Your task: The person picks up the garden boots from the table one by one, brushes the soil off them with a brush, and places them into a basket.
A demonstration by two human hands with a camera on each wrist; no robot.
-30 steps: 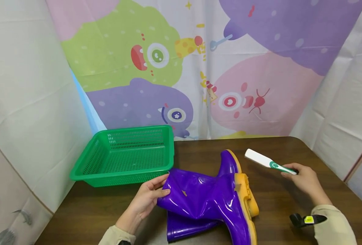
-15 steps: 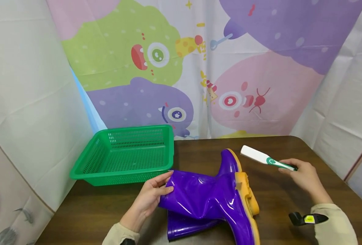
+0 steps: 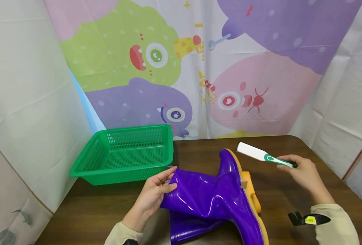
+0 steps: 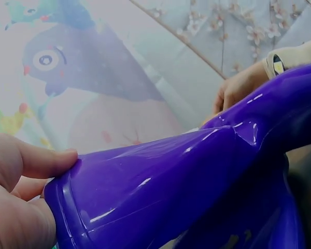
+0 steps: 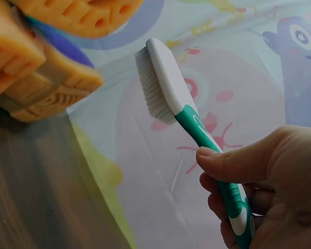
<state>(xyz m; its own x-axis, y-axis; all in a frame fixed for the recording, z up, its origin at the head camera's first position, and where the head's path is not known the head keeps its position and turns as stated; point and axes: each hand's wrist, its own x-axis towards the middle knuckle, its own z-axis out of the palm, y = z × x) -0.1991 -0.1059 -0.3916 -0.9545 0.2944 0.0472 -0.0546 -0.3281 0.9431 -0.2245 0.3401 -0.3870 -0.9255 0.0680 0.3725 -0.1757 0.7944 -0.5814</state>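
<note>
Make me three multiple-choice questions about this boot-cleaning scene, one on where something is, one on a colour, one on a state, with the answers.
1. Where is the green basket?
A. on the table, left of the boots
B. on the floor
C. on top of the boots

2. What colour are the boot soles?
A. black
B. orange-yellow
C. white

3. What is the right hand doing?
A. resting flat on the table
B. holding the brush by its green handle
C. gripping a boot

Answers: 1 A, the basket sits on the table left of the purple boots; 2 B, the right wrist view shows orange treads; 3 B, its fingers wrap the handle, bristles clear of the boots.
</note>
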